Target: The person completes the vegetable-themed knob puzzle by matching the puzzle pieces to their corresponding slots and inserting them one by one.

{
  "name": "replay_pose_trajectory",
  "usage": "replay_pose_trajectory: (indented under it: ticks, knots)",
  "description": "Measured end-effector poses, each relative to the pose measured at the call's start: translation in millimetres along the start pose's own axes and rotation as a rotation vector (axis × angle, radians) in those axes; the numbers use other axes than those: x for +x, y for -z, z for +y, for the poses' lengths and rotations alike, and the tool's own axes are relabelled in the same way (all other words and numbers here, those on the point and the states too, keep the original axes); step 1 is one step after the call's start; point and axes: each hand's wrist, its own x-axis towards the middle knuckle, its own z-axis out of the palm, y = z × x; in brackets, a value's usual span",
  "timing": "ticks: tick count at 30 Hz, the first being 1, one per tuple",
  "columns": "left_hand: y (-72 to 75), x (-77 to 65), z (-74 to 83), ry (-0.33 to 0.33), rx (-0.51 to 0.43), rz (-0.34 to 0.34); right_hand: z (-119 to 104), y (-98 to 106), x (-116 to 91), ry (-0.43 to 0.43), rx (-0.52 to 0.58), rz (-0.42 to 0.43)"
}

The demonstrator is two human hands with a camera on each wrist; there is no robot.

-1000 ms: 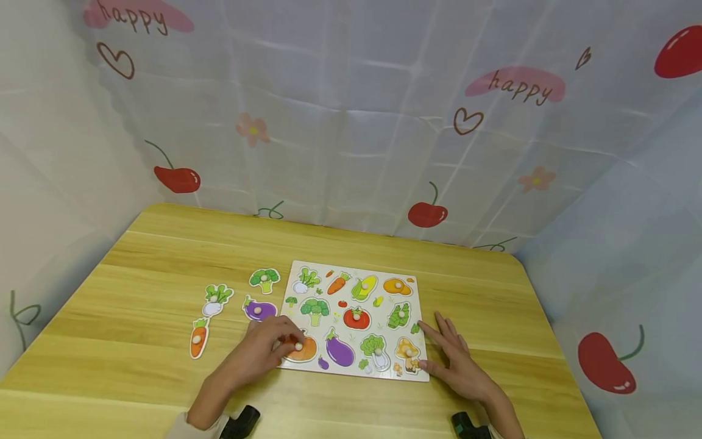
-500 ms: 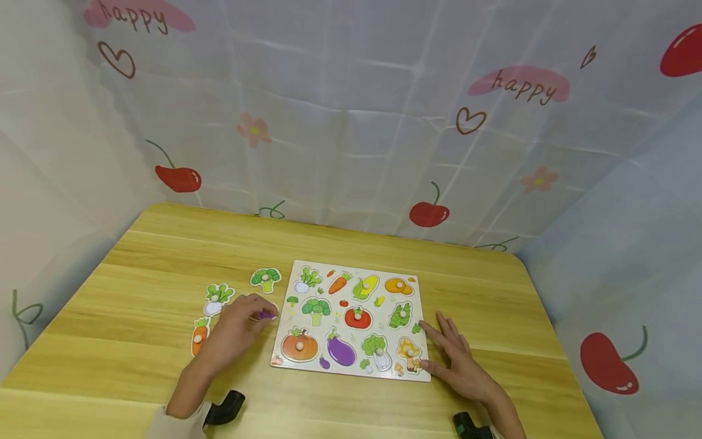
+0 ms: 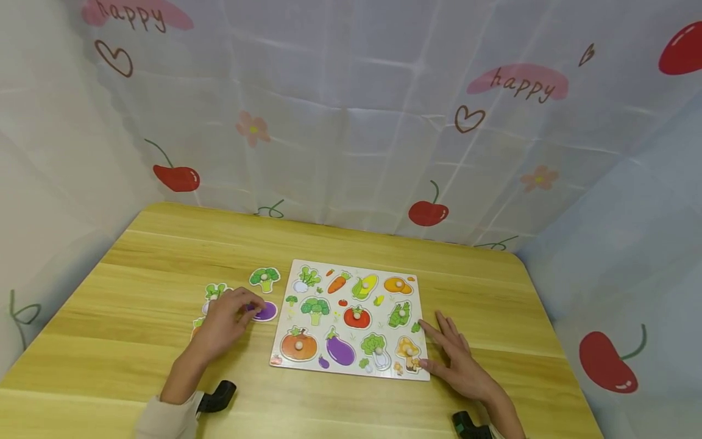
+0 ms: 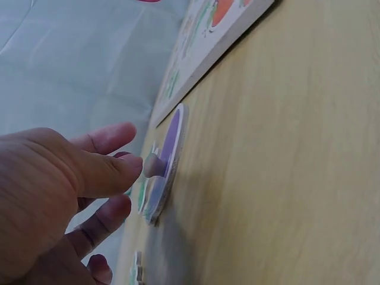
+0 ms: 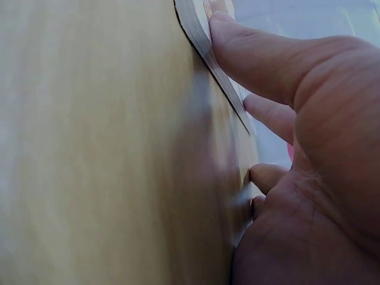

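My left hand is over the purple eggplant puzzle piece, left of the puzzle board. In the left wrist view the thumb tip is right beside the piece's round wooden knob, touching or nearly so. The other fingers are spread apart, and the knob shows whole beyond them. A matching eggplant picture on the board has no knob. At the board's right edge, my right hand rests with fingers extended, its thumb and index finger touching the board.
A broccoli piece lies above the eggplant piece. Behind my left hand, a white radish piece and a carrot piece are partly hidden. Knobbed pieces in the board include a pumpkin and a tomato. A printed curtain hangs behind the table.
My left hand has moved left from the pumpkin in the board to the eggplant piece on the table. The right hand stays at the board's edge.
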Motion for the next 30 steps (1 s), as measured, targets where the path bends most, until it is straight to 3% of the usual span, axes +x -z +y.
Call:
replay_pose_trajectory:
  ticks: [13,30]
  knots:
    - [-1.4,3.1,-7.3,0.038,0.017,-0.049,4.0,-0.8,0.2,0.016,-0.007,0.003]
    - [-1.5,2.8,-10.6,0.009,0.047,-0.048,1.6,-1.3,-0.8,0.007,-0.004,0.002]
